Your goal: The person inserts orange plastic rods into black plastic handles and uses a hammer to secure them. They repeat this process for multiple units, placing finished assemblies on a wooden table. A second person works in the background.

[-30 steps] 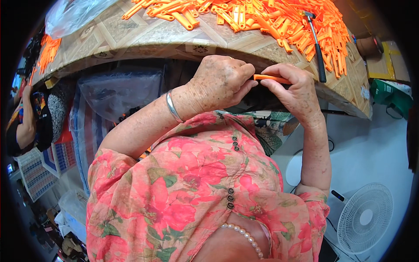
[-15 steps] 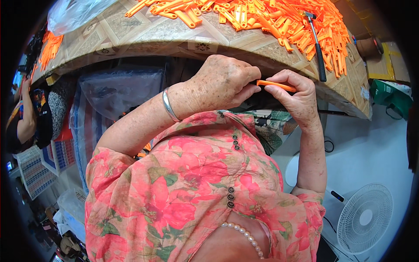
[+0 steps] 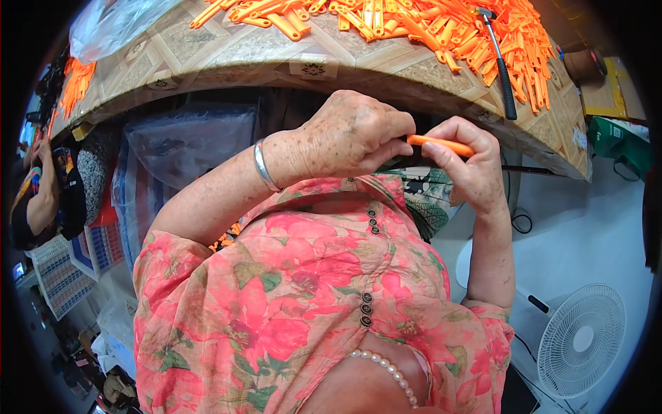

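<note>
In the upper right-centre of the frame, the right hand holds a slim orange piece with its fingers, the thumb pressed along the lower side and the forefinger curled over the top. The piece lies nearly level, sloping slightly down to the right, just in front of the counter. The left hand, at upper centre with a silver bracelet on its wrist, has its fingers bent and drawn close together right at the left end of the piece; one cannot tell whether they grip it.

Along the top of the frame, a heap of orange parts covers the far side of the counter, and a hammer with a black handle lies at its upper-right part. A clear plastic bag rests at upper left. A white fan stands at lower right.
</note>
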The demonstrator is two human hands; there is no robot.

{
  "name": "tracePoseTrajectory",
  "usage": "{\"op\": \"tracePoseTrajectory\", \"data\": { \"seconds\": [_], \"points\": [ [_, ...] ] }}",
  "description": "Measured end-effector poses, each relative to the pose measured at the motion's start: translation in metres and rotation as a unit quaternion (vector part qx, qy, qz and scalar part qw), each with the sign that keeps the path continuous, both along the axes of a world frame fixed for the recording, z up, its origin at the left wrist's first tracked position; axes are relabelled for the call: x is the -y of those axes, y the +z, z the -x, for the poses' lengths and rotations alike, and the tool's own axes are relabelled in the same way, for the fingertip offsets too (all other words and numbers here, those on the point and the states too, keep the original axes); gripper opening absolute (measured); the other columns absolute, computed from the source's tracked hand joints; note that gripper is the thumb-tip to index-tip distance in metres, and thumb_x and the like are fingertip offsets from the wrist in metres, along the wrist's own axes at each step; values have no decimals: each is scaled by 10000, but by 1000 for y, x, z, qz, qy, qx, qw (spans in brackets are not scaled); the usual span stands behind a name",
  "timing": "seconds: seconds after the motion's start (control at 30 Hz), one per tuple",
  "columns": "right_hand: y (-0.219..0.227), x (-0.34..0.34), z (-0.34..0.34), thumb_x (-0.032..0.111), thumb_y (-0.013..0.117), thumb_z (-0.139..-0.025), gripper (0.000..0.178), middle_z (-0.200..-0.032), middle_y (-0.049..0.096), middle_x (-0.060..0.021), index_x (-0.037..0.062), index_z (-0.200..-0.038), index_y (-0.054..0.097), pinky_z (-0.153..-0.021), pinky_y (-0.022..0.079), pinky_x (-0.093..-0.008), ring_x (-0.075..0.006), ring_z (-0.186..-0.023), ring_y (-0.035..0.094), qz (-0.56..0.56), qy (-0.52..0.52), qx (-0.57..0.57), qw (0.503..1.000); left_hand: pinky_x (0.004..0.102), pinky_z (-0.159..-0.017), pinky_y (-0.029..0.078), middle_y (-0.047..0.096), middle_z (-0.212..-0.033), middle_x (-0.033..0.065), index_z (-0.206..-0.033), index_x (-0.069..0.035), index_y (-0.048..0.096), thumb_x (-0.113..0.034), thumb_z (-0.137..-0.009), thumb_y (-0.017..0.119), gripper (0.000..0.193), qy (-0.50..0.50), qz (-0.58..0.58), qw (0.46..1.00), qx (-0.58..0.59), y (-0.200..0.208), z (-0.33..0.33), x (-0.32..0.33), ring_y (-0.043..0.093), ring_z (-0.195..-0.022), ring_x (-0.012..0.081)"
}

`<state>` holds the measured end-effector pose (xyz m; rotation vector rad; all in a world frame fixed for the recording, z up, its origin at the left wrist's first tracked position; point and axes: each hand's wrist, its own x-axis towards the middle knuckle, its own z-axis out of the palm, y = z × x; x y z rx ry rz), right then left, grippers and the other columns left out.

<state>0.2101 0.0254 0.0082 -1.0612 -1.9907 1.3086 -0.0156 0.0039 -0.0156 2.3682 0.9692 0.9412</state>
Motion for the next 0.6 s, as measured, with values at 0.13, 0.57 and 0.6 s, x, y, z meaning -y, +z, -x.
{"op": "tracePoseTrajectory", "data": {
  "seconds": [0.13, 0.57, 0.6],
  "points": [
    [5, -25, -2, 97, 722, -841, 97, -737, 640, 15, 8, -858, 689, -609, 447, -224, -49, -686, 555, -105, 8, 57, 993, 362, -565, 486, 628, -711, 121, -939, -32, 630, -178, -865, 700, 179, 51, 80, 995, 9, -8, -6, -7, 630, -646, 310],
    [3, -133, 36, 203, 777, -769, 184, -646, 607, 26, 45, -836, 710, -504, 399, -198, -32, -581, 534, 160, 156, 137, 965, 253, -769, 543, 657, -840, 29, -1277, 27, 565, -109, -987, 543, 320, -26, 453, 798, 397, -51, 7, -20, 635, -796, 93],
    [6, -137, 39, 215, 777, -769, 192, -637, 602, 28, 46, -826, 704, -502, 400, -200, -36, -575, 537, 147, 161, 162, 962, 249, -745, 543, 655, -834, 30, -1275, 25, 567, -106, -986, 543, 319, -6, 459, 791, 404, -51, 4, -19, 635, -777, 93]
  ]
}}
